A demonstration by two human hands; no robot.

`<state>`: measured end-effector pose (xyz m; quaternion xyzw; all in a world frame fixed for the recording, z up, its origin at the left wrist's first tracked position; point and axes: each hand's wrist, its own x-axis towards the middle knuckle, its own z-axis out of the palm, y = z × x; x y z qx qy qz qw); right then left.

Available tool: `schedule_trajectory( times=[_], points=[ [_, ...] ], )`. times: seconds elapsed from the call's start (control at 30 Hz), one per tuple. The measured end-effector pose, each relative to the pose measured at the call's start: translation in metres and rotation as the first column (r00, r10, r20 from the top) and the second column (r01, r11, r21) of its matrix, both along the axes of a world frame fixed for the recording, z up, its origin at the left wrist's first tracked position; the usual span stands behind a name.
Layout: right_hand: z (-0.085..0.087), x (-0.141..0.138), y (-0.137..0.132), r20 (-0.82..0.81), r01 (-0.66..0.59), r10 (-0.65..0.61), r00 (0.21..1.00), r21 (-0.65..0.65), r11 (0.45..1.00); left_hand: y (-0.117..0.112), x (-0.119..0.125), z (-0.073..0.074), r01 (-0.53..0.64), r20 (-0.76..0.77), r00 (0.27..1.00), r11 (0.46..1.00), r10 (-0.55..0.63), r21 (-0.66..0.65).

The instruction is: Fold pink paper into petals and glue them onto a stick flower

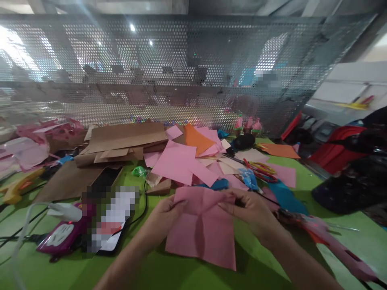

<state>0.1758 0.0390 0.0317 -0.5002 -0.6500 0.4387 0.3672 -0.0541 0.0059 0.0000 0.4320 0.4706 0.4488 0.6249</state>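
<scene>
A square sheet of pink paper [201, 233] with crossing fold creases hangs tilted between my two hands above the green table. My left hand [169, 215] pinches its left edge near the upper corner. On the other side, my right hand [249, 207] grips the upper right, where the paper bends a little under the thumb. More pink paper [178, 161] lies in a loose pile just beyond the sheet. A pink glue gun [329, 241] rests to the right of my right hand.
Left of my arms are a purple power strip [65, 233] with a white plug, a phone [116, 225] and cables. Brown cardboard [127, 139], orange paper [198, 139] and scissors [261, 171] lie farther back. A perforated metal panel [169, 72] closes the far edge. A black bag [341, 189] stands right.
</scene>
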Motion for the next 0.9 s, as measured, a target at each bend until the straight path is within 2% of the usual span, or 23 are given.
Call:
schedule_trajectory(
  times=[0.13,0.27,0.47,0.53,0.63,0.7,0.73,0.83,0.9],
  points=[
    [-0.004,0.002,0.003,-0.251,0.047,-0.084,0.964,-0.147,0.988,0.001,-0.004,0.003,0.022,0.121,0.992,0.999,-0.027,0.042],
    [-0.006,0.006,0.007,-0.430,0.069,-0.149,0.890,-0.197,0.978,0.001,-0.006,0.004,0.052,0.070,0.996,0.998,-0.053,0.021],
    [-0.002,0.008,0.008,-0.464,-0.015,-0.132,0.876,-0.300,0.954,0.001,-0.005,0.006,0.011,0.149,0.989,0.999,-0.016,0.032],
    [0.001,0.008,0.007,-0.442,-0.026,-0.119,0.889,-0.308,0.951,0.001,-0.006,0.006,-0.014,0.126,0.992,0.999,0.009,0.039],
    [0.001,0.008,0.006,-0.388,0.015,-0.120,0.914,-0.264,0.964,0.000,-0.009,0.008,-0.005,0.029,1.000,0.998,0.007,-0.063],
    [0.000,0.009,0.007,-0.362,0.032,-0.110,0.926,-0.215,0.976,-0.001,-0.013,0.011,0.048,-0.003,0.999,0.994,-0.049,-0.095],
    [0.000,0.010,0.007,-0.346,0.034,-0.099,0.933,-0.188,0.982,-0.002,-0.016,0.014,0.104,0.001,0.995,0.992,-0.104,-0.071],
    [-0.001,0.014,0.006,-0.278,0.047,-0.068,0.958,-0.082,0.996,-0.006,-0.025,0.022,0.338,0.023,0.940,0.937,-0.341,0.087],
    [0.000,0.015,0.005,-0.230,0.044,-0.044,0.972,-0.005,0.999,-0.008,-0.031,0.026,0.382,-0.005,0.923,0.914,-0.385,0.134]
  ],
)
